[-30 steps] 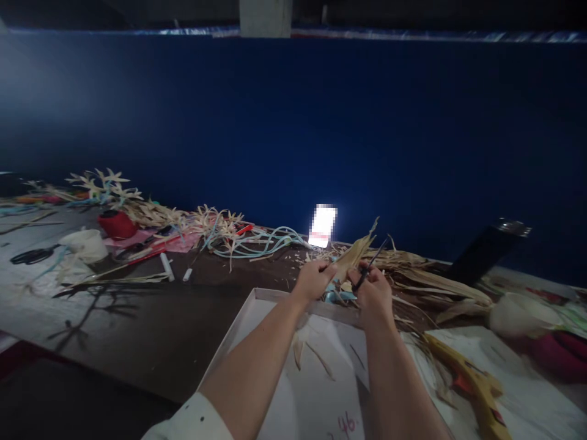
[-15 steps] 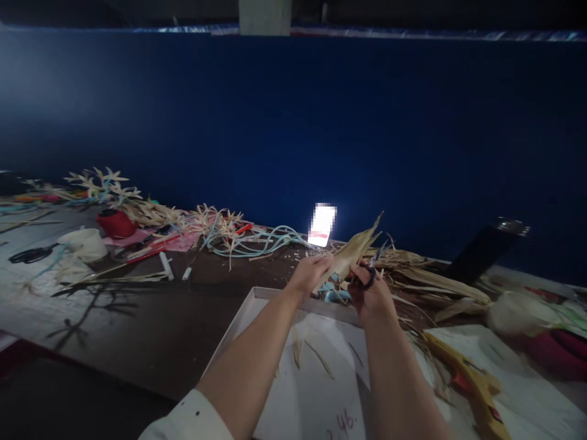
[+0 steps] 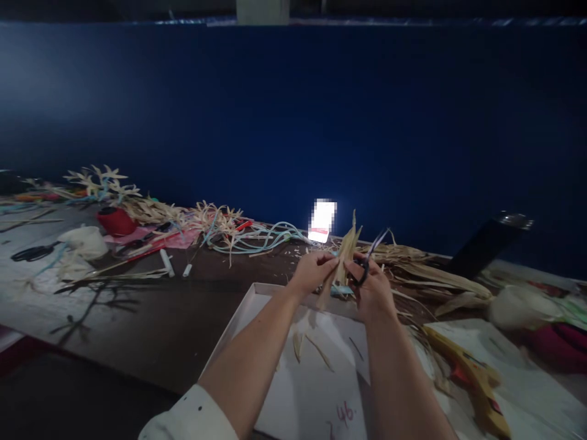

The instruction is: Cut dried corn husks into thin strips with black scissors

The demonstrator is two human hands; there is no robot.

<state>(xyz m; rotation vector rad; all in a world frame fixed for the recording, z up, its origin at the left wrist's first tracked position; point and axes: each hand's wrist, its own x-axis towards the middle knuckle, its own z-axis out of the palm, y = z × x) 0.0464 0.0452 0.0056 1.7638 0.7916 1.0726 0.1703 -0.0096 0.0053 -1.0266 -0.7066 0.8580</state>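
Note:
My left hand [image 3: 312,272] pinches a dry tan husk strip [image 3: 345,252] that stands nearly upright above the far edge of a shallow white box [image 3: 238,324]. My right hand [image 3: 373,290] is closed round the dark handles of a pair of scissors [image 3: 368,261], whose blades point up and right beside the strip. Both hands sit close together over the box. A few cut slivers [image 3: 316,353] lie inside the box.
A yellow glue gun [image 3: 468,379] lies right of the box. Dry husks [image 3: 431,275] are piled behind my hands. A lit phone screen [image 3: 321,221] stands against the blue wall. To the left lie tangled strips [image 3: 229,229], a red pot [image 3: 115,221], a white cup [image 3: 85,241] and black scissors [image 3: 34,252].
The husk strip has turned from leaning right to almost upright. Both hands have stayed above the box edge, and the scissors have shifted slightly with the right hand.

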